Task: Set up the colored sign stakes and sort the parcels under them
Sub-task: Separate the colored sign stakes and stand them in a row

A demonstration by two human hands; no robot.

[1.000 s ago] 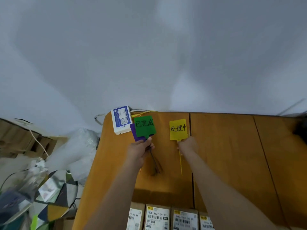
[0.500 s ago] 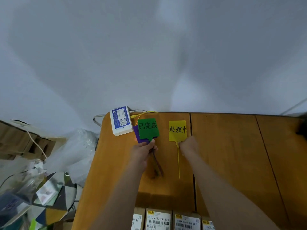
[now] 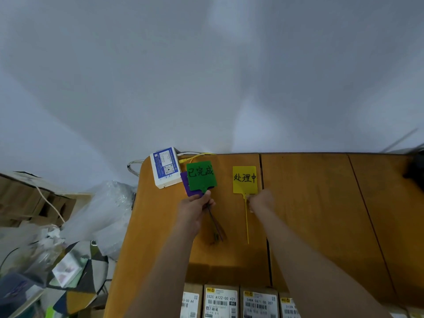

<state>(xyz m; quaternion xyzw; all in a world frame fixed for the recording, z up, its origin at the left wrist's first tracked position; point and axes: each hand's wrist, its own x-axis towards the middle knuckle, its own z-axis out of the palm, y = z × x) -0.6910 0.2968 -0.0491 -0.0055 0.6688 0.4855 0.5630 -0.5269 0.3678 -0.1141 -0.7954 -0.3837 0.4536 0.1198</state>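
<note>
My left hand (image 3: pixel 195 206) grips the stems of a green sign stake (image 3: pixel 201 176) and a purple one (image 3: pixel 186 185) stacked behind it, near the table's far left. The yellow sign stake (image 3: pixel 244 179) lies flat on the wooden table (image 3: pixel 321 214), its thin stem pointing toward me. My right hand (image 3: pixel 261 200) pinches that stem just below the yellow plate. A row of cardboard parcels (image 3: pixel 221 301) with barcode labels lines the near table edge, partly hidden by my forearms.
A white and blue box (image 3: pixel 164 167) with cables sits at the far left corner against the wall. Off the left edge lie clear plastic bags (image 3: pixel 101 212), cardboard boxes (image 3: pixel 29 200) and a patterned cushion. A dark object (image 3: pixel 416 168) sits at far right.
The yellow sign has gone down flat onto the table and shifted slightly left. My left hand with the green and purple signs drifted a little to the right.
</note>
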